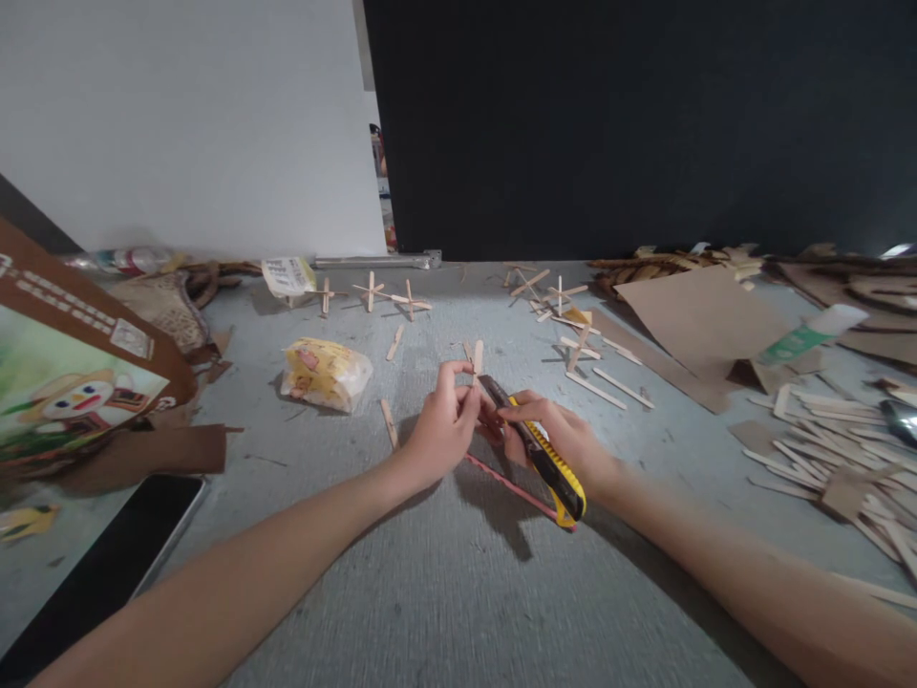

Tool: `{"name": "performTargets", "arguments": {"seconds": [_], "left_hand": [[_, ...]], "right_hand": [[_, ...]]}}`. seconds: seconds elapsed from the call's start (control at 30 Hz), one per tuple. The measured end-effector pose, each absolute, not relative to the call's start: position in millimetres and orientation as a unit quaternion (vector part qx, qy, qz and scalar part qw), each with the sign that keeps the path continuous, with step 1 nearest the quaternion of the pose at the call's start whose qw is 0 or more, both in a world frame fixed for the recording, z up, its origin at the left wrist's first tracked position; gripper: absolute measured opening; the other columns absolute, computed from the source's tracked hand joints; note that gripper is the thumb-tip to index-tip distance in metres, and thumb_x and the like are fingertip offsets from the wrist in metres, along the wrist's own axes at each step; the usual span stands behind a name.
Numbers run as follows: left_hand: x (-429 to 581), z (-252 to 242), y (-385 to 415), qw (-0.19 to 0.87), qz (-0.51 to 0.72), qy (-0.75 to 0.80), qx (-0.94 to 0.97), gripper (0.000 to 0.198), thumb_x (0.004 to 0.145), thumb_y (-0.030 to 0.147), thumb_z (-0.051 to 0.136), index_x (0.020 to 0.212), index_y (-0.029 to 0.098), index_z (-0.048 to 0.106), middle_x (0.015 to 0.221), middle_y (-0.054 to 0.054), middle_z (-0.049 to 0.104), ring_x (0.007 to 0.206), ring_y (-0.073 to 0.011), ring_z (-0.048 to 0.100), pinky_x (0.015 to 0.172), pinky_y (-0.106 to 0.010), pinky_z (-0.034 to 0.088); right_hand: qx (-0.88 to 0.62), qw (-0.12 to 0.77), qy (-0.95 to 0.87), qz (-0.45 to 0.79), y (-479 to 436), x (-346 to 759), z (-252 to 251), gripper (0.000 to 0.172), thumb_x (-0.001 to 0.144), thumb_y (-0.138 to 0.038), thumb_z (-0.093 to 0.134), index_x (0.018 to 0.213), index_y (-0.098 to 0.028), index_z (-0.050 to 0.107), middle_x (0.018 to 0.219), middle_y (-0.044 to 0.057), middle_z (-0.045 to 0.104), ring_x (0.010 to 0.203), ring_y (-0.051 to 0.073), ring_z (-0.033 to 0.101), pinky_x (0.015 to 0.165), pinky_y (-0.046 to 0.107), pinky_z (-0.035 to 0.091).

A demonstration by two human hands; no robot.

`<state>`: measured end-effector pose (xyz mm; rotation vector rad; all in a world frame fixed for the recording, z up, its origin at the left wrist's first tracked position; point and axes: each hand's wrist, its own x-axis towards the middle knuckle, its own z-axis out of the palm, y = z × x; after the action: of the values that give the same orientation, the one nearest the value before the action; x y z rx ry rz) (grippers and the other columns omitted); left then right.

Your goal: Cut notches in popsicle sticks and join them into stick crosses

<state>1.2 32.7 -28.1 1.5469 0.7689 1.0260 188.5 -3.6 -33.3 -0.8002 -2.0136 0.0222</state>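
Observation:
Between the fingertips of my left hand [450, 420] a short wooden craft stick [478, 355] is pinched, its tip pointing up and away. My right hand [555, 435] is closed around a yellow and black utility knife [545, 454]. The knife's front end comes close to the stick; whether the blade touches it I cannot tell. Below both hands a thin pink strip [512, 485] lies on the grey table [401, 592]. One loose stick [389, 423] rests just left of my left hand.
Several crossed-stick pieces [371, 290] stand along the back. A yellow packet [326, 373] and a phone [115, 564] are on the left, near a brown printed bag [86, 382]. Loose sticks [823, 449], cardboard [706, 320] and a green-white glue tube [813, 334] lie on the right.

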Motion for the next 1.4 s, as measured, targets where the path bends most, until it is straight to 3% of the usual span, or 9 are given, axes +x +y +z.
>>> {"name": "performTargets", "arguments": {"seconds": [0.7, 1.03, 1.4], "left_hand": [[-2, -28, 32, 0.51, 0.417, 0.321, 0.68, 0.029, 0.106, 0.043, 0.052, 0.125, 0.024, 0.04, 0.076, 0.002, 0.07, 0.063, -0.0173, 0.072, 0.062, -0.029, 0.059], [-6, -28, 31, 0.427, 0.395, 0.363, 0.728, 0.025, 0.107, 0.032, 0.05, 0.13, 0.023, 0.045, 0.075, 0.002, 0.068, 0.065, -0.0164, 0.066, 0.063, -0.027, 0.05], [-6, -27, 32, 0.417, 0.398, 0.336, 0.744, 0.026, 0.109, 0.031, 0.044, 0.133, 0.023, 0.048, 0.079, 0.0, 0.07, 0.066, -0.0156, 0.07, 0.064, -0.027, 0.057]], "right_hand": [[-0.321, 0.451, -0.832, 0.036, -5, 188, -26, 0.024, 0.097, -0.015, 0.054, 0.116, -0.03, 0.053, 0.084, -0.001, 0.067, 0.063, 0.016, 0.067, 0.055, 0.028, 0.054], [-0.304, 0.422, -0.849, 0.09, -4, 195, -38, 0.029, 0.096, -0.014, 0.057, 0.121, -0.029, 0.053, 0.088, -0.002, 0.069, 0.068, 0.016, 0.068, 0.064, 0.029, 0.058], [-0.314, 0.442, -0.838, 0.057, -7, 189, -29, 0.028, 0.096, -0.014, 0.056, 0.119, -0.029, 0.055, 0.085, -0.002, 0.067, 0.063, 0.016, 0.066, 0.056, 0.029, 0.054]]}}
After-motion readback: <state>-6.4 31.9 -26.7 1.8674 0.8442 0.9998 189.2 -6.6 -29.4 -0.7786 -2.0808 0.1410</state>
